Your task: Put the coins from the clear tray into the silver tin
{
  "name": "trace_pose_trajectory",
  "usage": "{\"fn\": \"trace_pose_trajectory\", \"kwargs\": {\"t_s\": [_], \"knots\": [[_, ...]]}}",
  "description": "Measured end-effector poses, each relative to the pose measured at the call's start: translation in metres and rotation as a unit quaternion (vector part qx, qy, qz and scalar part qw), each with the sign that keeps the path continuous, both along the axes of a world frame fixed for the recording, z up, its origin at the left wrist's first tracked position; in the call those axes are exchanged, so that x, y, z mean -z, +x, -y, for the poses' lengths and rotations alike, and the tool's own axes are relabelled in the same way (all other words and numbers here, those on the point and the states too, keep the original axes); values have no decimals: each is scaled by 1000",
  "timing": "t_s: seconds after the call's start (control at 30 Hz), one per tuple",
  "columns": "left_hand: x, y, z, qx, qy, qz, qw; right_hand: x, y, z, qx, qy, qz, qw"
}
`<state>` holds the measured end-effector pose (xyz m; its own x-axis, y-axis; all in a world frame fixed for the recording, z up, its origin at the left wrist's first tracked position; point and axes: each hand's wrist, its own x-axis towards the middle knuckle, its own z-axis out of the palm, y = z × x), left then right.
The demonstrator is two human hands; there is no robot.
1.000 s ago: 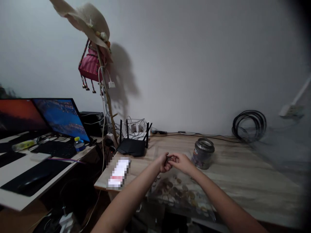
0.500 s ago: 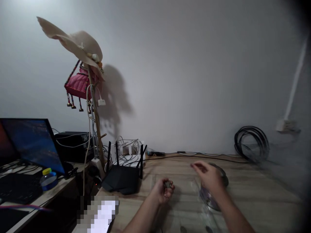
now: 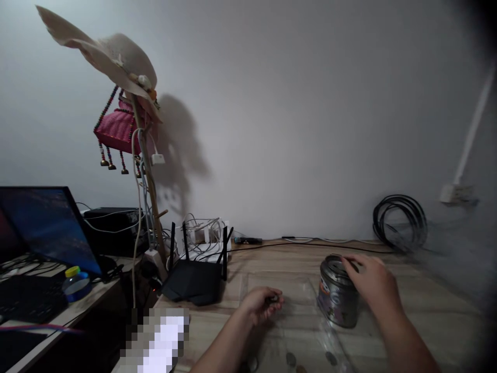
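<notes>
My left hand (image 3: pixel 261 303) hovers low over the wooden table (image 3: pixel 419 311), fingers curled round a small stack of coins (image 3: pixel 274 299). My right hand (image 3: pixel 371 281) is at the open top of a metal can (image 3: pixel 337 292), fingertips pinched over its rim; what they hold is too small to make out. The can stands upright on a clear plastic sheet (image 3: pixel 310 336). A few loose coins (image 3: pixel 290 359) lie on that sheet near the bottom edge of the view.
A black router (image 3: pixel 195 277) with antennas stands left of my hands, with a cable tangle behind it. A hat stand (image 3: pixel 147 171) carries a straw hat and a pink bag. A monitor (image 3: pixel 46 228), a small bottle (image 3: pixel 75 283) and a cable coil (image 3: pixel 399 220) are also around.
My hands were together over the coins; they have parted. The right hand moved right to the top of the can, the left stayed with its coins. The view tilted upward.
</notes>
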<state>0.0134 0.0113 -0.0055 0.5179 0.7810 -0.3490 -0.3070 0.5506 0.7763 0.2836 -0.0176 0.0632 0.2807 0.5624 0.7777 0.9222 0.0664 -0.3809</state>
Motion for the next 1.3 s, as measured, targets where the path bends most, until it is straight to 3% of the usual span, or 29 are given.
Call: {"fn": "trace_pose_trajectory", "kwargs": {"t_s": [0.07,0.13,0.17,0.3,0.37,0.43,0.63,0.73,0.87,1.0,1.07,1.2,1.23,1.3], "knots": [[0,-1,0,-6,24,-8,1000,-1,-27,7,-25,52,5,998],[1,-1,0,-11,41,-13,999,5,-61,9,-123,2,-9,992],[1,-1,0,-10,45,-13,999,11,-77,8,-184,-61,-9,981],[4,1,-2,-20,72,-24,997,48,-124,-8,-357,-286,-44,888],[6,2,-2,-25,107,-44,993,64,-131,-17,-408,-335,-97,844],[8,3,-2,-18,123,-54,991,73,-129,-23,-427,-345,-132,825],[3,4,1,-24,59,-61,996,69,-120,-21,-361,-325,-82,870],[2,5,1,-13,89,-71,993,64,-120,-18,-338,-331,-78,878],[4,5,0,1,147,-86,985,64,-120,-18,-258,-267,-88,924],[5,4,1,11,151,-88,985,58,-122,-18,-319,-271,-100,903],[5,3,1,19,135,-82,987,45,-117,-13,-303,-240,-77,919],[4,-1,-2,45,41,-57,997,6,-76,4,-118,-32,-3,993],[4,-1,-3,47,24,-53,997,-1,-60,6,-53,-10,6,999],[4,-2,-5,41,16,-50,998,-8,-29,7,41,-43,11,998]]}}
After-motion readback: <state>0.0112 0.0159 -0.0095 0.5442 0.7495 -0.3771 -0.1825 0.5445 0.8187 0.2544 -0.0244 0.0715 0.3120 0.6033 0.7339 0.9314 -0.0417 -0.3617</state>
